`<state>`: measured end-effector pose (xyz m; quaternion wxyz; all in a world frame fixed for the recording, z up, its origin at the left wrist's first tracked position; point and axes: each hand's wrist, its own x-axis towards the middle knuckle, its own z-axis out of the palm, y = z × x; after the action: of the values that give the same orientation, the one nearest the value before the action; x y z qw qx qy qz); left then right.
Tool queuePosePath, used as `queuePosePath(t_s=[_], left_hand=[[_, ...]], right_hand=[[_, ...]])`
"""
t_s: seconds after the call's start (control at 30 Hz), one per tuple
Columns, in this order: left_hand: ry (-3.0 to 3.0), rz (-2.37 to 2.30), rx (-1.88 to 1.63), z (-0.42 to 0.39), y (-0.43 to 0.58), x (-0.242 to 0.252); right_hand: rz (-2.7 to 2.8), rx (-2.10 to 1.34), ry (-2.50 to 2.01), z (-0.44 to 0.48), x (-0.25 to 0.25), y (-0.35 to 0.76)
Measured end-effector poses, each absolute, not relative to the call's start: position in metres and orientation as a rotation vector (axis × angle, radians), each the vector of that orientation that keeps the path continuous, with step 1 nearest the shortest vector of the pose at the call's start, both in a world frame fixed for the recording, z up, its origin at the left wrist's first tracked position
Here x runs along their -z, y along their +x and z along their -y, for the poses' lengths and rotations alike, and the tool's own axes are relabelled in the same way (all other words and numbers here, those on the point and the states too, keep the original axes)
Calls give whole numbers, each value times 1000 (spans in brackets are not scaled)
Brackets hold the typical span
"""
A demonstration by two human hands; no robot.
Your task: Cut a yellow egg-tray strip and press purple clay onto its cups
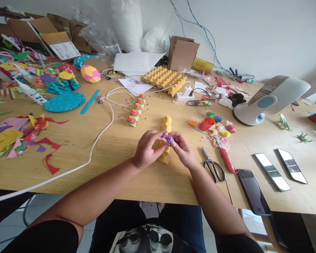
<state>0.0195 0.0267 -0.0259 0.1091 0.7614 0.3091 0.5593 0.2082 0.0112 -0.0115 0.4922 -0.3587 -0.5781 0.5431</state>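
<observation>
My left hand (pixel 150 147) and my right hand (pixel 182 147) meet in front of me. Their fingertips pinch a small purple lump of clay (pixel 169 139), which looks partly wrapped in thin plastic. Directly beneath my hands lies a yellow egg-carton strip (pixel 166 123), its middle hidden by my fingers. Beyond my left hand stands a caterpillar-like egg-carton strip (pixel 135 114) decorated in red, green and yellow, with purple-tipped pins sticking out at its sides. To the right, small bagged clay lumps (pixel 224 132) in several colours lie around an orange cup (pixel 206 123).
Black-handled scissors (pixel 213 165), a red-handled knife (pixel 226 158) and a phone (pixel 253 191) lie right of my arm. A white fan (pixel 268 100) stands farther back. A white cable (pixel 100 135) crosses the left side near paper scraps (pixel 18 133). A yellow egg tray (pixel 164 79) sits behind.
</observation>
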Motion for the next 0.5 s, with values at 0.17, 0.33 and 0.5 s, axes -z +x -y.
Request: queuePosePath(t_s=[0.17, 0.33, 0.5], left_hand=[[2278, -938, -1652, -27, 19, 26], [2281, -895, -1613, -25, 21, 26], [2250, -885, -1650, -25, 23, 25]], right_hand=[[1383, -1328, -876, -11, 11, 208], [1402, -1341, -863, -9, 9, 206], [1432, -1315, -857, -10, 13, 205]])
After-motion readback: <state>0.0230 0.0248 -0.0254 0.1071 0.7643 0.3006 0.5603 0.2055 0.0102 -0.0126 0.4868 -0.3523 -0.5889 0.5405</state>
